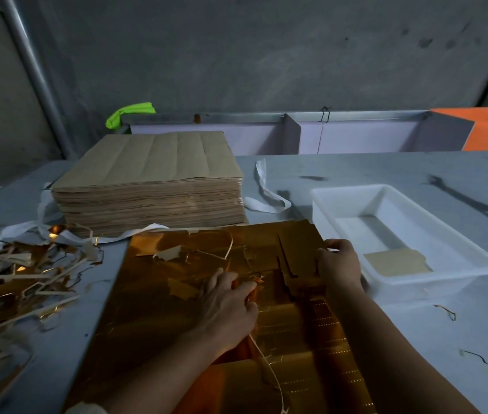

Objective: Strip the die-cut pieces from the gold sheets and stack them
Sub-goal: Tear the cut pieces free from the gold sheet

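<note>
right hand [339, 264] gripping die-cut pieces [298, 249], gold sheet [162, 300] beneath

My bare forearms reach forward. My left hand [227, 297], palm down, pinches the gold sheet [159, 294]; my right hand [339, 264] grips a die-cut piece [299, 258].

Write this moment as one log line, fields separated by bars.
stage: stripping | left hand: on gold sheet, grip unclear | right hand: grips die-cut pieces | white tray: one tan piece inside
</note>
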Action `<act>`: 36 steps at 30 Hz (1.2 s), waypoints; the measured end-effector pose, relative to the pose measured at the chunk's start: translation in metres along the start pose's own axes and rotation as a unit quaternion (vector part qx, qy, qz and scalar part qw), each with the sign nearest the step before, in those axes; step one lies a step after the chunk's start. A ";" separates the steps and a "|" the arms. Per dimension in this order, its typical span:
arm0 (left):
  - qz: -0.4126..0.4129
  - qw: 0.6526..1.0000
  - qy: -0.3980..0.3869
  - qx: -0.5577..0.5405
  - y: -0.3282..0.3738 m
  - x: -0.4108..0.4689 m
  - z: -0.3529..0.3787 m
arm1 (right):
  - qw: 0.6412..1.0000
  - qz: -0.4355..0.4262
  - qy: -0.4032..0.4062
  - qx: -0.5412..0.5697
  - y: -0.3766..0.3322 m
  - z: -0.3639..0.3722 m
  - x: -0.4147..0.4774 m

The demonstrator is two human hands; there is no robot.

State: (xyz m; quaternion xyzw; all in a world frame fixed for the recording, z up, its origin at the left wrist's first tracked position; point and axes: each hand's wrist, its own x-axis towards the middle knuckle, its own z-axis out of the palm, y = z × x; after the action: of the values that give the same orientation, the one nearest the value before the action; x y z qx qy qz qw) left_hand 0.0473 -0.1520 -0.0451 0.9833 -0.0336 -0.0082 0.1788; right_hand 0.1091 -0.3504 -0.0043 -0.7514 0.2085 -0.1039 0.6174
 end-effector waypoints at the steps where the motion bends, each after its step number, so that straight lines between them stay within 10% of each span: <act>1: 0.001 1.000 0.001 -0.002 -0.001 -0.001 0.000 | 1.000 0.001 -0.001 -0.002 0.001 0.001 0.001; 36: 0.019 0.998 0.028 0.045 -0.009 -0.005 0.013 | 0.957 -0.140 -0.008 -0.254 0.016 -0.002 -0.007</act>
State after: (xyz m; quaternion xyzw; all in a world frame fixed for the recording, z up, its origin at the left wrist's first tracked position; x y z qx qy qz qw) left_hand 0.0429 -0.1482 -0.0608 0.9893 -0.0472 0.0238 0.1357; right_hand 0.0990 -0.3518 -0.0190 -0.9057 0.1162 -0.1267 0.3874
